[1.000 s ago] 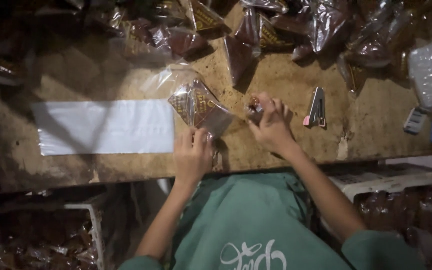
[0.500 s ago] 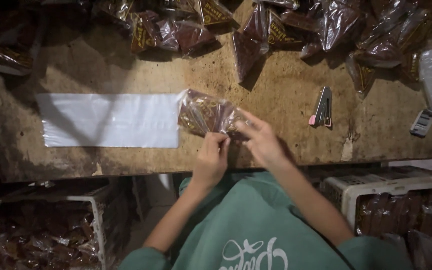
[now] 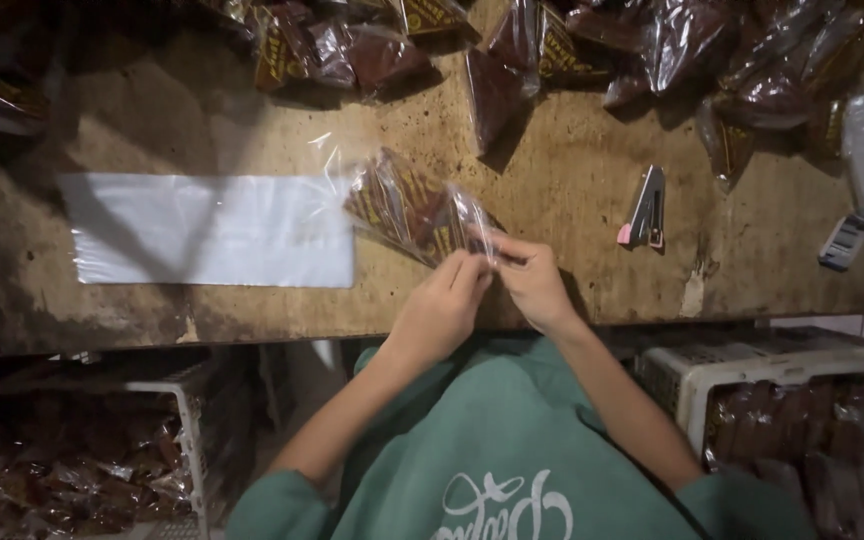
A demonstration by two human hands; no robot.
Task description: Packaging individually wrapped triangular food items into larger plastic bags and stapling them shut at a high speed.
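From above the person's head, both hands meet at the near edge of a rough, stained wooden table (image 3: pixel 572 180). The left hand (image 3: pixel 442 305) and right hand (image 3: pixel 532 280) pinch the crinkled mouth of a clear plastic bag (image 3: pixel 412 210), fingertips pressed together on the film. The bag, glossy and packed with dark brown pieces, lies slanted on the table just in front of the hands. Beside it to the left lies a flat white stack of empty bags (image 3: pixel 212 230). A small stapler (image 3: pixel 644 210) stands to the right, and more filled bags (image 3: pixel 652 50) are heaped along the far edge.
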